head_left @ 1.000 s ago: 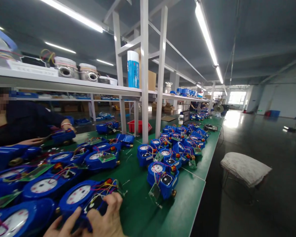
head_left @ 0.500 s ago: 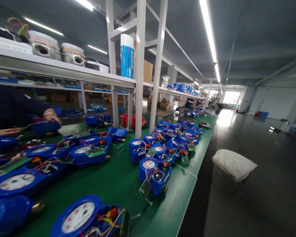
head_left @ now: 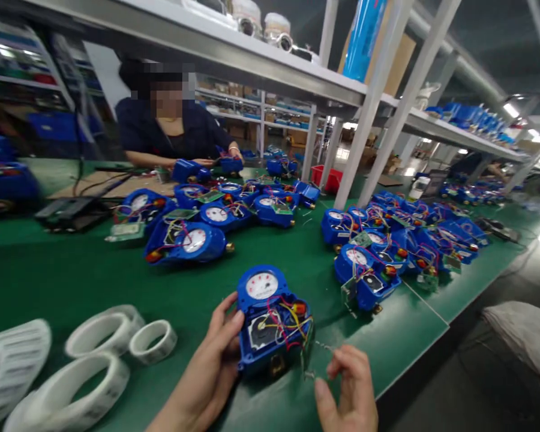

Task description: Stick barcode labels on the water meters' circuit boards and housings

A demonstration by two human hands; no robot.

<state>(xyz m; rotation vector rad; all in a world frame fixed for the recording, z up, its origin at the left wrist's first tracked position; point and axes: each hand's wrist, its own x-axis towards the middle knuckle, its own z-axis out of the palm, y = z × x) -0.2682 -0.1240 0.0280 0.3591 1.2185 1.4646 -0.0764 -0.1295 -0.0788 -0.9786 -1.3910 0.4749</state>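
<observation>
A blue water meter (head_left: 261, 347) with a white round dial sits in front of me, its housing uncovered. Inside show a black part, coloured wires and an orange component. My left hand (head_left: 218, 366) grips its left side, thumb on the edge by the dial and the other fingers partly hidden behind. From the meter's right side a green circuit board (head_left: 306, 348) hangs on wires, seen nearly edge-on. Just right of that board is my right hand (head_left: 348, 387), its thumb and curled fingers apart with nothing visible between them.
Several more water meters (head_left: 193, 240) lie across the green bench (head_left: 94, 270), with another cluster (head_left: 391, 240) at right. Label rolls (head_left: 96, 384) are at lower left. A co-worker (head_left: 175, 135) sits opposite. Shelf posts (head_left: 373, 102) rise from the bench, and a covered stool (head_left: 526, 342) stands right.
The view has swung left and down. Both my hands are now in sight, the left one holding a water meter. The label rolls and more of the co-worker have come into view.
</observation>
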